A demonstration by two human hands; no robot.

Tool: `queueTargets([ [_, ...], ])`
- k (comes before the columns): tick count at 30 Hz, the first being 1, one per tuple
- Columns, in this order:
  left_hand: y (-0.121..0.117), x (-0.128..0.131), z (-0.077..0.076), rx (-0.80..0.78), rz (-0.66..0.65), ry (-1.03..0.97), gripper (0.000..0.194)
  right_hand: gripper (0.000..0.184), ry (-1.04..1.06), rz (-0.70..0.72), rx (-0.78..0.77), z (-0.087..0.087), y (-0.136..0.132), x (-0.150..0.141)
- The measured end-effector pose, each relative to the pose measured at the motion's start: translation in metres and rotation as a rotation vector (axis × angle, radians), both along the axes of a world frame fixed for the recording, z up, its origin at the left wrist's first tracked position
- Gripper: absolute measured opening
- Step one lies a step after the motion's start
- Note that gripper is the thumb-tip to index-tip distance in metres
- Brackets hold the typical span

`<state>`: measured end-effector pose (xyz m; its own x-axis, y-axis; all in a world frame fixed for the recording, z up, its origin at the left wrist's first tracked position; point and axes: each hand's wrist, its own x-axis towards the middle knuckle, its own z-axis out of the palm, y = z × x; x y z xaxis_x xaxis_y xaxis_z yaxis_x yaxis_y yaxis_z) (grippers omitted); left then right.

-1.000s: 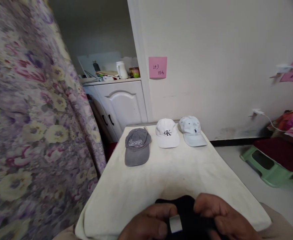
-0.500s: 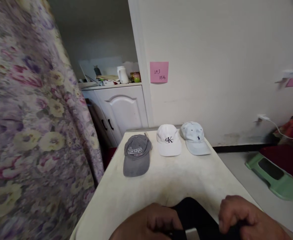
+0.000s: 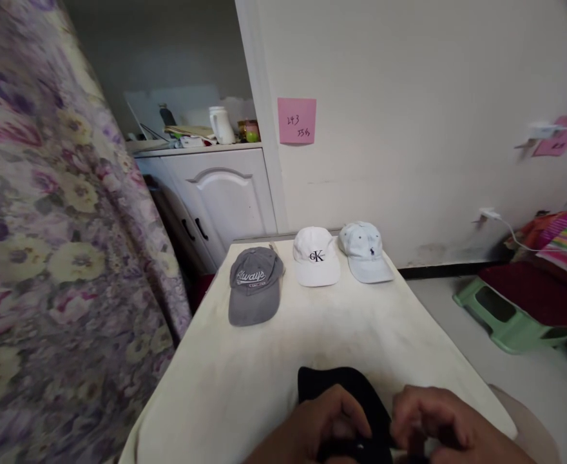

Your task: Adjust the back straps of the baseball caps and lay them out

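A black cap (image 3: 334, 386) lies at the near edge of the cream-covered table (image 3: 245, 386). My left hand (image 3: 312, 425) and my right hand (image 3: 438, 425) both grip it, fingers curled over its near part at the bottom of the view. At the far end of the table three caps sit in a row: a grey cap (image 3: 254, 283) with white lettering, a white cap (image 3: 315, 254) with a black logo, and a pale blue cap (image 3: 363, 250).
A flowered curtain (image 3: 46, 245) hangs close on the left. Behind the table are a white cabinet (image 3: 216, 200) with clutter on top and a wall with a pink note (image 3: 296, 120). A green plastic stool (image 3: 506, 316) and colourful bedding (image 3: 564, 245) stand on the right.
My hands have drawn closer together on the black cap, and more of the cap shows on the table. The view has shifted slightly.
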<state>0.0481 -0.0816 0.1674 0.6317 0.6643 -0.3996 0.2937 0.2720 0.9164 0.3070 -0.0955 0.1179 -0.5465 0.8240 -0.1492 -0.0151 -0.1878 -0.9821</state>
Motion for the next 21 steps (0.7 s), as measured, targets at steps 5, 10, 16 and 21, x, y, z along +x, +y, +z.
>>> queueTargets([
  [5,-0.01,0.001,-0.004,0.106,-0.013,0.092,0.027,0.017,-0.085,-0.013,0.038,0.014,-0.008,-0.026],
  [10,-0.019,-0.004,-0.015,0.103,0.021,-0.049,0.025,0.022,-0.164,-0.09,0.038,-0.001,-0.02,-0.044],
  [16,-0.028,-0.01,-0.022,0.081,0.063,-0.007,0.034,0.021,-0.136,-0.131,-0.031,-0.004,-0.024,-0.059],
  [21,-0.034,-0.01,-0.042,0.202,0.111,0.063,0.036,0.018,-0.098,-0.049,-0.018,-0.002,-0.022,-0.061],
])
